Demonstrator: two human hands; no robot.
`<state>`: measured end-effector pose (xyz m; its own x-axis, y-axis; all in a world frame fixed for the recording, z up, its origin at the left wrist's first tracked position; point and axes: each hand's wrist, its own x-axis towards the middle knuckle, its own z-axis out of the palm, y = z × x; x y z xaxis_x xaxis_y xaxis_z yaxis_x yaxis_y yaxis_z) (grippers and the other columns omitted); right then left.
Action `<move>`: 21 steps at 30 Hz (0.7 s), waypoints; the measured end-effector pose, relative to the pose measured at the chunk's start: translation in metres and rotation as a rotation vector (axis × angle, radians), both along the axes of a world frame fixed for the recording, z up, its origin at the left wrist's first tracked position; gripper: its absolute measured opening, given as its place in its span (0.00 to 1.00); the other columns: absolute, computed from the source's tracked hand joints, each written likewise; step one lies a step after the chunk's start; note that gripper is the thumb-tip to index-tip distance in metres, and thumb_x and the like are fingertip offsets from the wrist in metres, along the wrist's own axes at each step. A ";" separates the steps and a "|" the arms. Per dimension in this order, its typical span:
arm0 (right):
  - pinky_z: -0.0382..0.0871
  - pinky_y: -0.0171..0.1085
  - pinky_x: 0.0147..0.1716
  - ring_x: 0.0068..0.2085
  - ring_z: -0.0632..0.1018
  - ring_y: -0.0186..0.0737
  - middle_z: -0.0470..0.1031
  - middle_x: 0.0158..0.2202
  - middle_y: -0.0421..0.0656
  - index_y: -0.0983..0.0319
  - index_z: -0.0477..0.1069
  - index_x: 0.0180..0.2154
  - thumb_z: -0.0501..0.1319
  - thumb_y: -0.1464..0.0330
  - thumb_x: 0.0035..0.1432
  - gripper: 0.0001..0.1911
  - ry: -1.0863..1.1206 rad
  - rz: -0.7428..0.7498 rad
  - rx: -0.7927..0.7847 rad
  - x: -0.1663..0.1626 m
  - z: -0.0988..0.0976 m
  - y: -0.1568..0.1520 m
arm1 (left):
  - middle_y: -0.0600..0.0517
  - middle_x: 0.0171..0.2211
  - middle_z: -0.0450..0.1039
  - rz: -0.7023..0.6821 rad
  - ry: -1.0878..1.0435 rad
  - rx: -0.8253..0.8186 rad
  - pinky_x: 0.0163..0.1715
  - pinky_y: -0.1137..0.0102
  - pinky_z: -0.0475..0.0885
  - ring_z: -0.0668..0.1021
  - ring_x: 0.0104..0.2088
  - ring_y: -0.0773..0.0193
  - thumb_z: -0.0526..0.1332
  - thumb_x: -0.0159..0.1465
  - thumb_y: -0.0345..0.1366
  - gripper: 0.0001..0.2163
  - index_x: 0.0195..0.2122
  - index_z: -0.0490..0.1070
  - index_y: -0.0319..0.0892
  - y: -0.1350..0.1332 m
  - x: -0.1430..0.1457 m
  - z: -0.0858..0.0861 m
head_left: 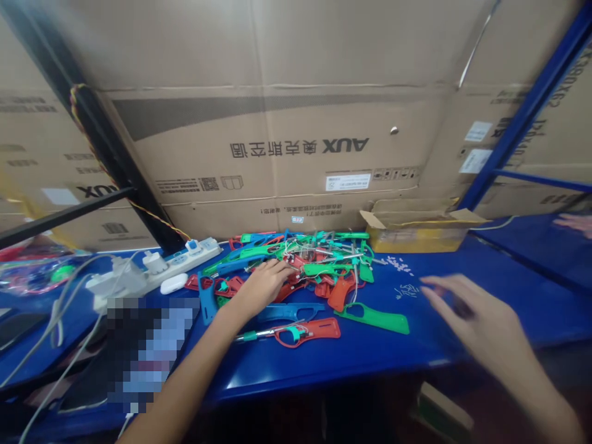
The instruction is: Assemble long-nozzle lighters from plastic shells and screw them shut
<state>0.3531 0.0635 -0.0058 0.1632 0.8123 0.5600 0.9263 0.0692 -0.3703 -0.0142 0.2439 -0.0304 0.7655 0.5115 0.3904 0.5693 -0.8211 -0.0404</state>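
My left hand [266, 285] lies on the near side of a pile of long-necked gas lighter parts. Its fingers are bent together, and what they grip is hidden. The pile mixes red, green and blue handle shells with metal tubes and thin white wires. In front of it lie a red lighter handle [319, 330] with a metal tube and a loose green handle shell [379, 317]. To the right, my right hand [476, 314], slightly blurred, hovers with thumb and forefinger apart, near several thin metal pieces [407, 291]. Nothing shows in it.
Small pinkish pieces [398, 265] are scattered before an open yellow carton [416, 237]. A white power strip [198, 254], a white earbud case [174, 283] and a blurred-out screen [152, 351] are at left. Cardboard [296, 123] walls the back. Another person's hand [576, 223] shows far right.
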 end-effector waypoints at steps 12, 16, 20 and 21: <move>0.72 0.43 0.32 0.34 0.82 0.53 0.84 0.32 0.50 0.59 0.81 0.28 0.65 0.45 0.42 0.25 0.247 -0.115 -0.407 0.095 -0.040 0.111 | 0.42 0.52 0.73 0.150 0.053 0.076 0.48 0.58 0.69 0.73 0.49 0.51 0.51 0.72 0.26 0.18 0.59 0.70 0.41 0.005 0.008 -0.016; 0.71 0.44 0.30 0.32 0.82 0.55 0.83 0.29 0.50 0.59 0.81 0.26 0.67 0.41 0.35 0.28 0.291 -0.139 -0.418 0.100 -0.047 0.117 | 0.42 0.48 0.72 0.196 0.057 0.095 0.47 0.57 0.69 0.73 0.48 0.50 0.53 0.72 0.27 0.16 0.57 0.71 0.42 0.007 0.015 -0.016; 0.71 0.45 0.29 0.31 0.82 0.56 0.83 0.28 0.50 0.58 0.80 0.23 0.66 0.38 0.34 0.30 0.301 -0.147 -0.433 0.101 -0.048 0.122 | 0.42 0.48 0.72 0.203 0.048 0.102 0.49 0.55 0.68 0.72 0.48 0.49 0.54 0.71 0.28 0.12 0.52 0.73 0.41 0.009 0.015 -0.015; 0.71 0.45 0.29 0.30 0.82 0.55 0.83 0.27 0.50 0.58 0.79 0.22 0.66 0.38 0.34 0.30 0.298 -0.145 -0.437 0.101 -0.046 0.122 | 0.42 0.48 0.72 0.196 0.046 0.101 0.50 0.54 0.67 0.72 0.49 0.49 0.54 0.72 0.28 0.11 0.51 0.73 0.41 0.009 0.013 -0.014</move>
